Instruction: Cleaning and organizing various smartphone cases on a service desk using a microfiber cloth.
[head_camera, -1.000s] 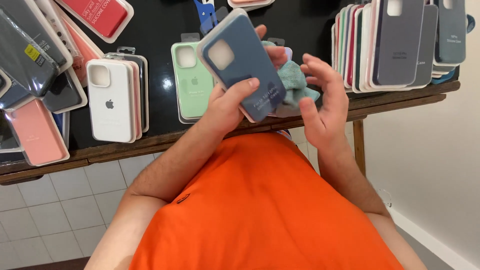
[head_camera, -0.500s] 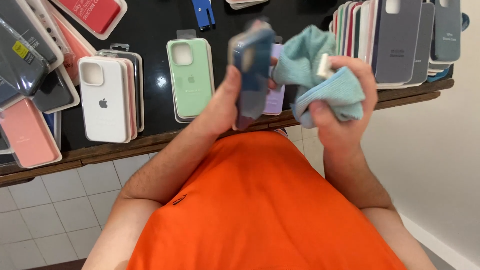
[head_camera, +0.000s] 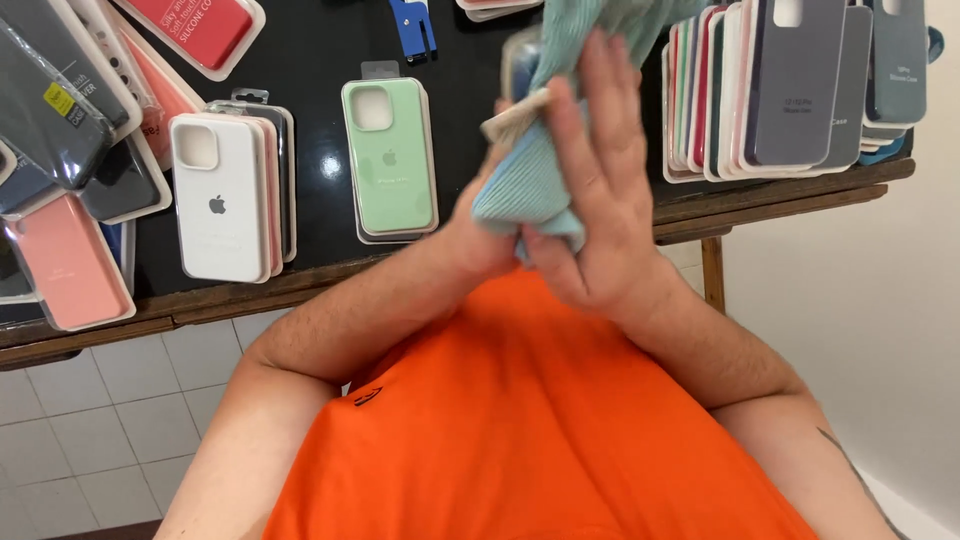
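My right hand (head_camera: 592, 190) lies flat, fingers stretched out, pressing a teal ribbed cloth (head_camera: 528, 185) against what my left hand holds. My left hand (head_camera: 476, 230) comes up from the lower left and is mostly covered by the cloth. Only a blurred sliver of the dark blue phone case (head_camera: 514, 62) shows above the cloth. Both hands are raised over the front edge of the black table (head_camera: 320, 110), above my orange shirt (head_camera: 520, 440).
Boxed phone cases lie on the table: a mint green one (head_camera: 390, 160), a white one (head_camera: 220, 200), a pink one (head_camera: 65, 265), a red one (head_camera: 200, 25). A fanned row of cases (head_camera: 790, 85) stands at the right. The wooden table edge (head_camera: 250, 295) runs below them, over a tiled floor.
The right hand has brought the cloth from beside the blue case onto it and now covers it. Both hands have risen in the view, and the case has gone out of sight.
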